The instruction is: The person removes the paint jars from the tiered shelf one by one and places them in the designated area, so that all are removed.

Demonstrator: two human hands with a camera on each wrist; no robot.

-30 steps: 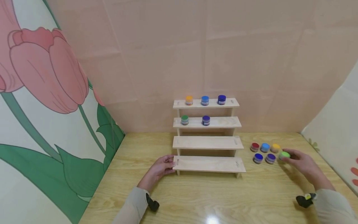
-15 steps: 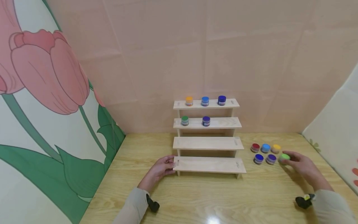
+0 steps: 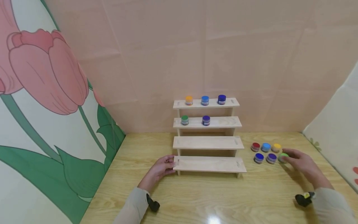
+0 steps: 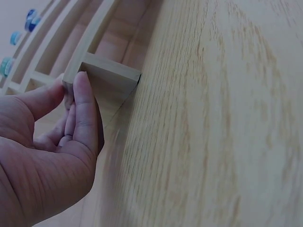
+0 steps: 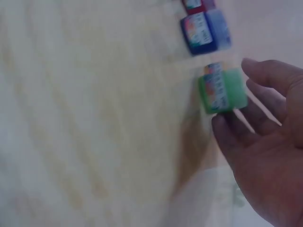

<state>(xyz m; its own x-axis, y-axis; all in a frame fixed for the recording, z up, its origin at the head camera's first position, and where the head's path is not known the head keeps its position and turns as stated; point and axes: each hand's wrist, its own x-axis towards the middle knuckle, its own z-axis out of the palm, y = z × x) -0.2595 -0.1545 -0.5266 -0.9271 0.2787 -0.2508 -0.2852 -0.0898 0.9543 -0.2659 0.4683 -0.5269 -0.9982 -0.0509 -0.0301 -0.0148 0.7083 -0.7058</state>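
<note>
My left hand (image 3: 160,168) pinches the left end of the lowest step of a pale wooden four-tier display stand (image 3: 209,163); the left wrist view has thumb and fingers on that board's corner (image 4: 75,71). Off to the right, a green paint jar (image 3: 283,158) stands upright on the table beside my right hand (image 3: 303,160). In the right wrist view, the fingers are spread loosely around this light green jar (image 5: 222,89), a fingertip right at its side and the thumb tip apart from its lid. A purple-lidded jar (image 3: 271,158) stands just left of it.
Also in the right cluster are a dark blue jar (image 3: 258,158), a red jar (image 3: 255,147), a light blue jar (image 3: 266,147) and a yellow jar (image 3: 276,147). The stand's upper tiers bear several jars, including an orange jar (image 3: 189,100) and a dark green jar (image 3: 185,120).
The green jar has shifted slightly toward the purple-lidded jar and now stands in line with the front row. My right thumb has come away from its lid. The left hand has stayed put.
</note>
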